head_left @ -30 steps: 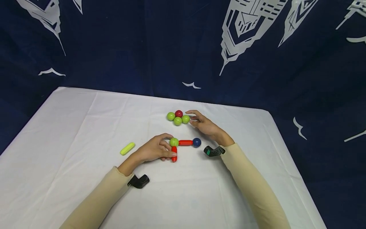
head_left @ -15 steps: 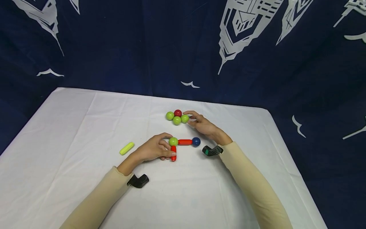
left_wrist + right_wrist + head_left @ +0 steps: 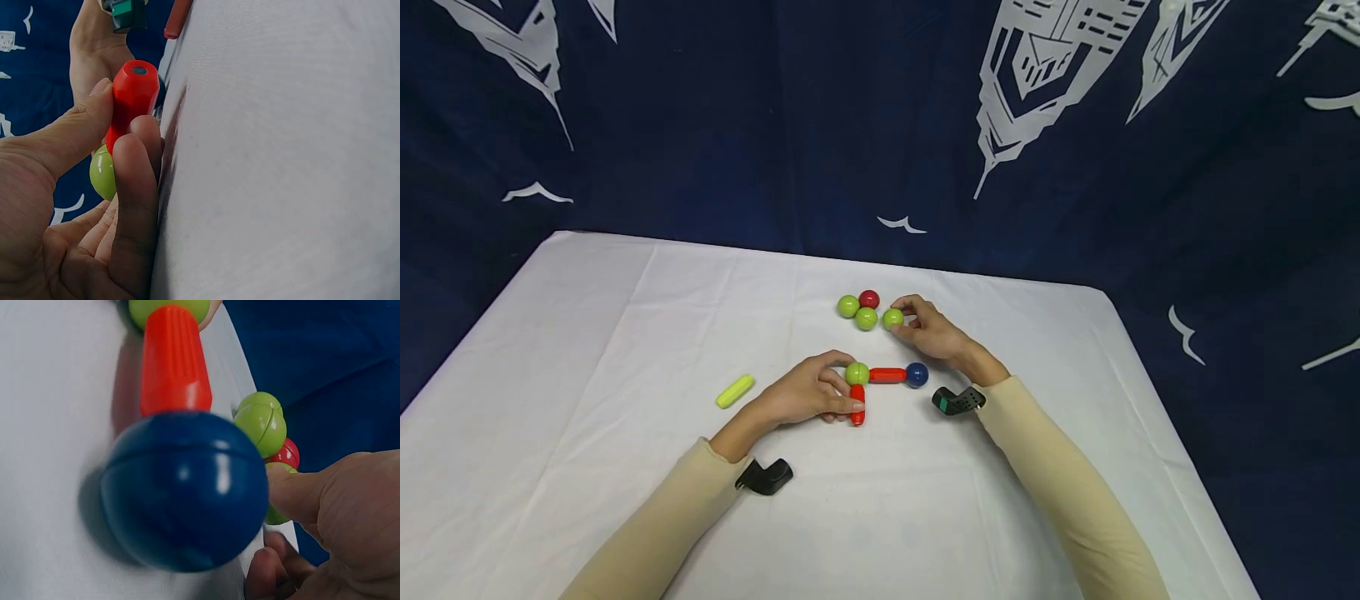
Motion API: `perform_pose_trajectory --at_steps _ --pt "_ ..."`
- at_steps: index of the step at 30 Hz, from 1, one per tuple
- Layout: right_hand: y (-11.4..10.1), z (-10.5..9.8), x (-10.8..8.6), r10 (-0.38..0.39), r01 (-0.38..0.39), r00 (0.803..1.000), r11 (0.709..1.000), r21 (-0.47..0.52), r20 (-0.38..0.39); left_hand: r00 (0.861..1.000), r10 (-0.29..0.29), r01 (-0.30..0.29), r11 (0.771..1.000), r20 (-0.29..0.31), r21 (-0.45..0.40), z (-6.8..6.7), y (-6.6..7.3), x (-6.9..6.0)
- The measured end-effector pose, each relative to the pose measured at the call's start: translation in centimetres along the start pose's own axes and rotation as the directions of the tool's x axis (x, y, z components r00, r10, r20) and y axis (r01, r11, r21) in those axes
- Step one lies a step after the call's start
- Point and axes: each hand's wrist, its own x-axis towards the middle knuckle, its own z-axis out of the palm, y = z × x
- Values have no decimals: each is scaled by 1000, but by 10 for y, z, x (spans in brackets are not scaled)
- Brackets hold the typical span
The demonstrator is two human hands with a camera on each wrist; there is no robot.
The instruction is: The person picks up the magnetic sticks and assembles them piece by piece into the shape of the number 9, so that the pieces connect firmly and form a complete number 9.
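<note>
With the joint green ball [image 3: 857,373] as dial centre and 12 at the table's far edge, a red rod [image 3: 887,375] runs to 3 o'clock and ends at a blue ball [image 3: 917,374]. A second red rod [image 3: 857,408] points to 6; its near end shows a round grey spot in the left wrist view. The left hand [image 3: 808,390], toward 8 to 9, grips this second rod between thumb and fingers, parted just enough to hold it. The right hand [image 3: 934,331], at 2, pinches a loose green ball [image 3: 892,318] at 1 o'clock between thumb and fingertips. Just apart from that, at 12, two green balls [image 3: 867,319] cluster with a red ball [image 3: 868,299]. A yellow-green rod [image 3: 735,391] lies near 9 on the white cloth [image 3: 625,400]. The right wrist's black device [image 3: 964,401] bears a green patch; the navy backdrop [image 3: 865,125] carries white building prints whose small marks I cannot read.
</note>
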Motion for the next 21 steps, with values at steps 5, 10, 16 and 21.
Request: perform_pose_trajectory --at_steps 5,10,16,21 --pt "3 -2 1 -8 8 1000 1000 14 -14 1000 10 -10 1000 1 -2 0 0 -1" --pt "4 -4 -5 1 -1 999 1000 11 -36 1000 10 -9 1000 6 -12 1 0 1" --pt "10 -7 -18 -84 80 992 996 -38 -97 1000 -8 8 1000 9 -11 2 -2 2" --pt "9 -8 -34 -174 149 966 979 -136 -191 1000 -16 16 1000 -9 7 1 1 0"
